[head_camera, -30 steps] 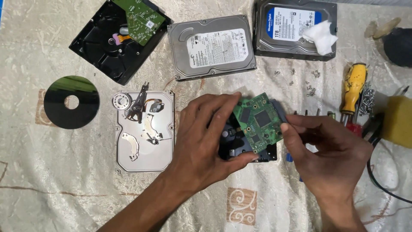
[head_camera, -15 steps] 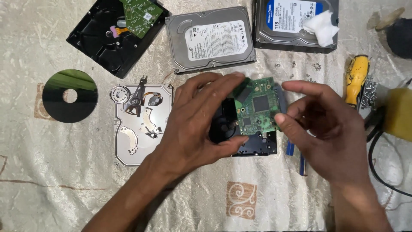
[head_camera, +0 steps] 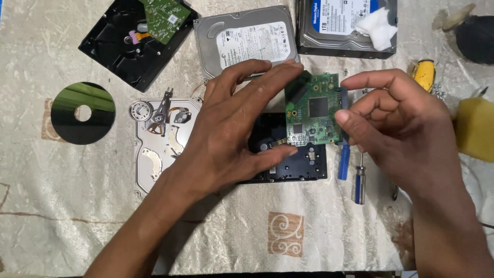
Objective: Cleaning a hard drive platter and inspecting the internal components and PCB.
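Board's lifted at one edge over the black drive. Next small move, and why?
Probably lift the green circuit board straight up and clear. The right hand pinches its connector edge, the left hand steadies its top edge with fingertips and rests a thumb on the black drive below. The board sits tilted above the drive, seemingly already loose; I cannot tell whether anything else holds it.

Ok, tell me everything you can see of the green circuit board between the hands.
The green circuit board is a small rectangle with a square black chip near its middle, smaller parts and silvery pads. It is tilted up off the black drive body. The left hand touches its top left corner; the right hand pinches its right edge.
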